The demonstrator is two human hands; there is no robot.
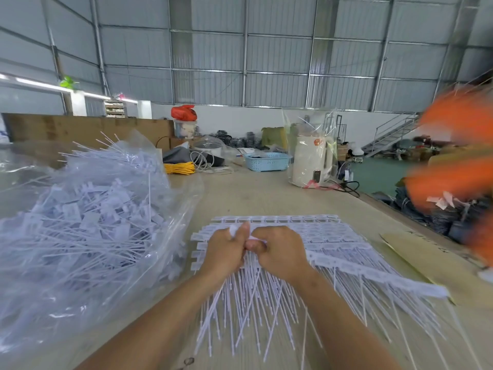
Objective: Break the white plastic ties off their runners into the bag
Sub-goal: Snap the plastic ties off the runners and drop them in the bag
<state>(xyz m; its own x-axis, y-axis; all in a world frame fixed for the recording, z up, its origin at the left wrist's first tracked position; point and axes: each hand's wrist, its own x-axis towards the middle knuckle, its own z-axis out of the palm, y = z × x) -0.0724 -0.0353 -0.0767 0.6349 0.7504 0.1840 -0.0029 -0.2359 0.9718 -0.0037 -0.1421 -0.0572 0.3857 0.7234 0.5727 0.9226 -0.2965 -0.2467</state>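
A stack of white plastic ties on their runners (333,249) lies on the table in front of me, tails fanned toward me. My left hand (226,249) and my right hand (280,249) meet over the stack's near-left part, each pinching the head of a white tie between thumb and fingers. To the left lies a large clear plastic bag (88,222), open toward the stack and heaped with loose white ties (88,209).
A flat cardboard sheet (426,263) lies at the right table edge. Farther back stand a white kettle in plastic wrap (310,164), a light blue basket (266,161) and a yellow cord coil (180,168). A blurred orange shape (458,156) fills the right side.
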